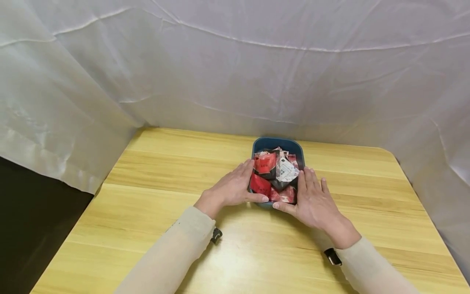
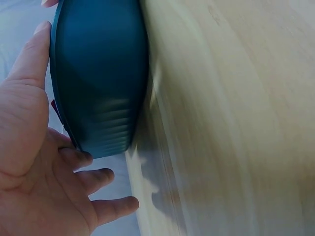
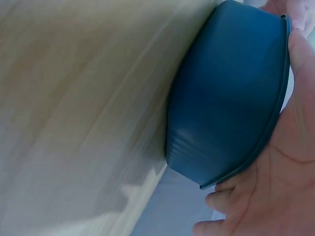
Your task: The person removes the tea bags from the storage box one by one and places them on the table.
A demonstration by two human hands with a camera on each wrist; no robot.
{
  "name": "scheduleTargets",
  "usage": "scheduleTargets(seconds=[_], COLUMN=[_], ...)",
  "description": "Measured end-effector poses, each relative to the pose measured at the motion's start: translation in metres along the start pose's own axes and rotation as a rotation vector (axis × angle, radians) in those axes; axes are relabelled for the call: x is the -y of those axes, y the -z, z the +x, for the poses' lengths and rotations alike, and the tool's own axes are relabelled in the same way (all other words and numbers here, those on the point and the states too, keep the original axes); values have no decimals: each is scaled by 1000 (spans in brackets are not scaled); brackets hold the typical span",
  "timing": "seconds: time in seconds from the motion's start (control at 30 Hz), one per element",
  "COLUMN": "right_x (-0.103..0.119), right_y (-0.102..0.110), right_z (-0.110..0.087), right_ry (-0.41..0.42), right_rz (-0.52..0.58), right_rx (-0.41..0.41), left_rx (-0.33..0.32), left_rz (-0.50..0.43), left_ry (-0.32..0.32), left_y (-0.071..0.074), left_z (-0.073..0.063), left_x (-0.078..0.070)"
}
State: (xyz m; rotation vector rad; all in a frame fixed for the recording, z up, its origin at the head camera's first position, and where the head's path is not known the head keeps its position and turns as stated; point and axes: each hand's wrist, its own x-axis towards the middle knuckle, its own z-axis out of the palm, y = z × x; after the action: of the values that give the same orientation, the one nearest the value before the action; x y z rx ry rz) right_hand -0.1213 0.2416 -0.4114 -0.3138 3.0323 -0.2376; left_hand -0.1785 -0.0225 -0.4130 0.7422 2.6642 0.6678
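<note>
A blue plastic bin stands on the table near its far edge, filled with small sachets. Among them are a red-and-black sachet, a white patterned sachet and a red sachet. My left hand rests against the bin's left side, its thumb along the near rim. On the opposite side my right hand touches the bin, fingers extended and thumb at the near rim. In the left wrist view the bin's wall shows beside spread fingers. The right wrist view shows the bin's outer wall too.
The light wooden table extends to both sides and in front of the bin. A pale fabric curtain hangs behind and around the table. A dark area lies beyond the left edge.
</note>
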Motion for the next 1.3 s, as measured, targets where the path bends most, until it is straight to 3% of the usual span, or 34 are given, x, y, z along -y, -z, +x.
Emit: scheduleTargets(seconds=[0.43,0.73,1.0,1.3], right_x=[4,-2,-9,-18], right_y=[-5,0,-1,4], right_z=[0,-2,-1,-2], right_ry=[-54,-98,6,31], right_rz=[83,83,46,35], right_rx=[-66,13,-2,44], left_rx=[-6,-9,-11,-15], left_rz=[-33,-30,-43,-64], left_ry=[5,3,12,5], left_y=[1,-2,-3,-5], left_z=[-1,1,0,2], left_x=[2,2,0,-2])
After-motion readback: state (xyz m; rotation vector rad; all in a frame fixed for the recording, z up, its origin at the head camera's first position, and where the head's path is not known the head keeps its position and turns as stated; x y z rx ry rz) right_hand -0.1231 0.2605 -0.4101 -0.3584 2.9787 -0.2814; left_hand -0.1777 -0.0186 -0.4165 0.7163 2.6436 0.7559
